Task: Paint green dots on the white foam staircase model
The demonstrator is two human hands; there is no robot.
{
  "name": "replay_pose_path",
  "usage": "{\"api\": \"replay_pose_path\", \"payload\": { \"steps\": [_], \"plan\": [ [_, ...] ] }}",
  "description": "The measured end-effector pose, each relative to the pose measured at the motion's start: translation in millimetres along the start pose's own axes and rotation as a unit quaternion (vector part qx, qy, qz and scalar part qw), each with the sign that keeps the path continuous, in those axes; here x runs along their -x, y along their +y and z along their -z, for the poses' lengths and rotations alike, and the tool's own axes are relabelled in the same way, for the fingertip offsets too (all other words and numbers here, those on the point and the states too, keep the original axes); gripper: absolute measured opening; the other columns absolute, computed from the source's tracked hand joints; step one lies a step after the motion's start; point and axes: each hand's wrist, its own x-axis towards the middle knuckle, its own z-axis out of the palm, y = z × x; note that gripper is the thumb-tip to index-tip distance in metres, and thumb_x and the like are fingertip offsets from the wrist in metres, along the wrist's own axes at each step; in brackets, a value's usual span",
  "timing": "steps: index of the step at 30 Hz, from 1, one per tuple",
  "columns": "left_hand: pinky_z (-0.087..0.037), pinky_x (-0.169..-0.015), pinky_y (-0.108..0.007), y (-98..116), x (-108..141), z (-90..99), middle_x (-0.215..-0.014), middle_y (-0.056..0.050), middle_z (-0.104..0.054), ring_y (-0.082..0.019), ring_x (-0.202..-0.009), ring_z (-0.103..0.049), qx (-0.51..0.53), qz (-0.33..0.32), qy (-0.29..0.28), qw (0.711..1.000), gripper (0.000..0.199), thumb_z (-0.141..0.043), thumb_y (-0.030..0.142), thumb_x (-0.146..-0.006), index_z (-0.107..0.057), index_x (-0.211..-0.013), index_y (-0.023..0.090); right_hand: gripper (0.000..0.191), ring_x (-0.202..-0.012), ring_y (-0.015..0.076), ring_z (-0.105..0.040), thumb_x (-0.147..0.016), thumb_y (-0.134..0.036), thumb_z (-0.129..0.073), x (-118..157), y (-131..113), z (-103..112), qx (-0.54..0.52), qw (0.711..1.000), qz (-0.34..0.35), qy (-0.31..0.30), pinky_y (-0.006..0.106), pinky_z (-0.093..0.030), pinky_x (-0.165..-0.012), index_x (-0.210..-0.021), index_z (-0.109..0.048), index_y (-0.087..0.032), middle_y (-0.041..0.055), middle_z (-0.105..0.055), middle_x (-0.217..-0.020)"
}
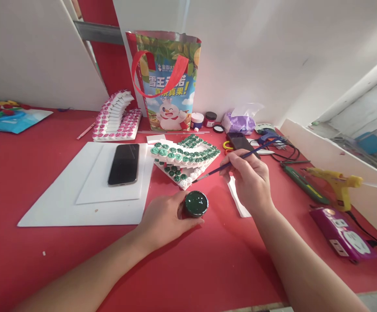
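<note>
My left hand [165,219] is wrapped round a small jar of dark green paint [196,204] on the red table [188,268]. Between the fingers of my right hand [248,177] is a thin blue paintbrush [219,168], its tip pointing down and left, close to the front corner of a white craft piece [185,158]. Rows of rosettes cover that piece; many are green, while those near the front corner [184,183] are white. Whether the bristles touch a rosette I cannot tell.
White boards with a phone [124,164] lie left. Behind stand a pink-dotted craft piece [117,119], a colourful bag [169,86] and paint jars [210,118]. At right are a tissue pack [239,121], green cutter [305,184], yellow glue gun [339,184] and purple power box [342,236].
</note>
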Motion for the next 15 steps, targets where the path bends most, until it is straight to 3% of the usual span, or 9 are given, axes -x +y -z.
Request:
{"api": "replay_pose_path", "payload": {
  "steps": [10,15],
  "plan": [
    [-0.042,-0.062,-0.029,0,2,-4.1,-0.057,0.004,-0.059,-0.021,-0.062,-0.061,0.021,-0.046,0.006,0.999,0.043,-0.082,0.049,-0.072,-0.072,-0.107,0.025,0.028,-0.073,0.0151,-0.065,-0.100,-0.039,-0.056,8,-2,-16,0.177,0.982,-0.005,-0.062,0.029,-0.053,-0.071,-0.081,-0.063,-0.020,0.0021,-0.066,-0.075],
    [-0.042,-0.061,-0.028,-1,2,-3.6,-0.056,0.004,-0.059,-0.021,-0.060,-0.060,0.016,-0.049,0.009,0.999,0.044,-0.082,0.048,-0.072,-0.072,-0.107,0.025,0.028,-0.073,0.0158,-0.064,-0.100,-0.041,-0.055,10,-1,-20,0.176,0.981,-0.008,-0.082,0.029,-0.052,-0.070,-0.082,-0.062,-0.021,0.0028,-0.066,-0.078]
  ]
}}
